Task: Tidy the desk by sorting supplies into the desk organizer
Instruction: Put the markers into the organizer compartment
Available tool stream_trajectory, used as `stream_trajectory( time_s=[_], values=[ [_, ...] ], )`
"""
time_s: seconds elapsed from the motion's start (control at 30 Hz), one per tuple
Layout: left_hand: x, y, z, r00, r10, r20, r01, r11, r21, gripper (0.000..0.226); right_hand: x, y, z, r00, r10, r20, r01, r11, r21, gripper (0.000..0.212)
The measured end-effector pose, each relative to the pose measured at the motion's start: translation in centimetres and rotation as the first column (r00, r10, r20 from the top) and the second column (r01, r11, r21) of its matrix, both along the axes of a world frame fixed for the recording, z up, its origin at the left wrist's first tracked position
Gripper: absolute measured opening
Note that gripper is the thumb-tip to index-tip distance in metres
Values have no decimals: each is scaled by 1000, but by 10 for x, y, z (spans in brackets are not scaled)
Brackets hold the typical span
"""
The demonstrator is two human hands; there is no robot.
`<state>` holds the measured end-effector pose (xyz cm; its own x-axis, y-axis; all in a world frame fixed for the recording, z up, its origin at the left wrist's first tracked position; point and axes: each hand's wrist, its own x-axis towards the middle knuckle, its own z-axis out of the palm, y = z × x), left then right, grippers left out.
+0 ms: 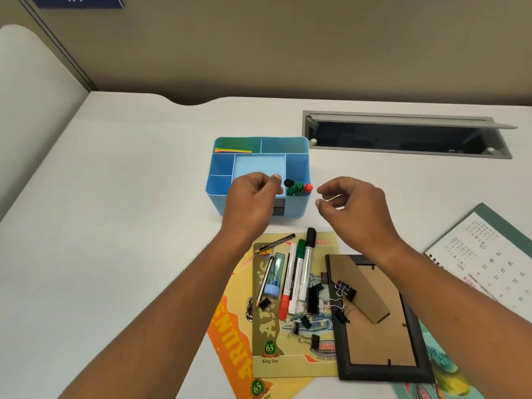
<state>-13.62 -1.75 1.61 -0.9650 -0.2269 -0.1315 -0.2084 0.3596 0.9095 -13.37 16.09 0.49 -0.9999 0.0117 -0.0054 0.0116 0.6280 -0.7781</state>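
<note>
A light-blue desk organizer stands mid-desk, with coloured strips in its back-left slot and several markers upright in its front-right compartment. My left hand hovers at the organizer's front edge, fingers curled, nothing visible in it. My right hand hovers just right of the organizer, fingers loosely curled and apart, holding nothing. Nearer to me lie three markers, a pencil, a blue sharpener-like item and several black binder clips.
The loose supplies rest on yellow printed cards. A black picture frame lies face down at the right. A desk calendar sits far right. An open cable slot is behind the organizer, and a beige partition stands at the back.
</note>
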Motion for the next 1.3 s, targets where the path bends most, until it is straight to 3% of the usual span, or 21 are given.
stream_trajectory(
  time_s=[0.33,0.5,0.63,0.93,1.07,1.3],
  values=[
    [112,-7,-52,983,-48,178,52,999,-17,25,77,4,-28,981,23,194,-12,998,-60,10],
    [149,-12,-67,963,-86,254,151,957,-246,24,102,10,-39,961,77,267,-87,996,24,12],
    [164,-12,-69,945,-98,312,205,920,-333,15,110,9,-39,960,100,262,-127,988,89,10],
    [175,5,-73,963,-50,264,186,833,-521,32,102,-2,-38,950,100,297,-167,963,212,11],
    [172,12,-75,964,-34,262,179,815,-551,35,85,-10,-34,942,65,329,-152,957,246,4],
    [172,16,-78,955,-20,296,190,808,-558,31,68,-22,-41,894,-1,447,-146,945,293,10]
  ],
)
